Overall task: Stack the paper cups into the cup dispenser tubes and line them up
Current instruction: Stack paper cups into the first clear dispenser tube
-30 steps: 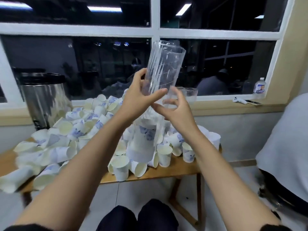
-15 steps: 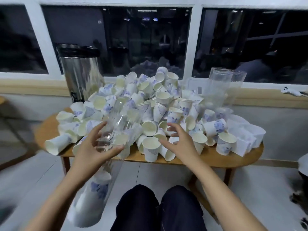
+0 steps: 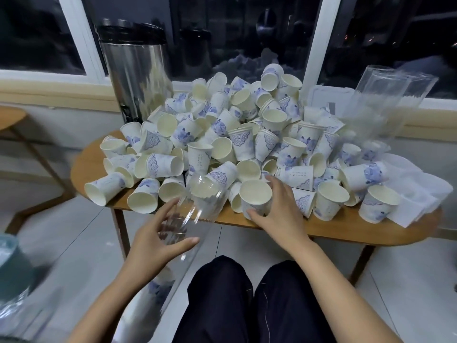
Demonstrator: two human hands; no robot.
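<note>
A big heap of white paper cups with blue print [image 3: 237,134] covers the wooden table [image 3: 321,226]. My left hand [image 3: 158,241] grips a clear plastic tube [image 3: 197,206] near its open top; the tube slants down past the table's front edge toward my left knee, with stacked cups low inside it. My right hand [image 3: 277,209] curls round an upright paper cup [image 3: 256,196] at the front of the heap, thumb on its near side. More clear tubes [image 3: 385,100] stand at the back right.
A steel urn with a black lid [image 3: 136,70] stands at the table's back left by the window. White plastic wrappers [image 3: 418,194] lie at the right end. Another table [image 3: 10,117] shows at far left, and clear plastic [image 3: 17,305] at lower left.
The tube has come down from in front of the window to beside my left knee. My right hand left the tube, reached to the heap and closed round a cup.
</note>
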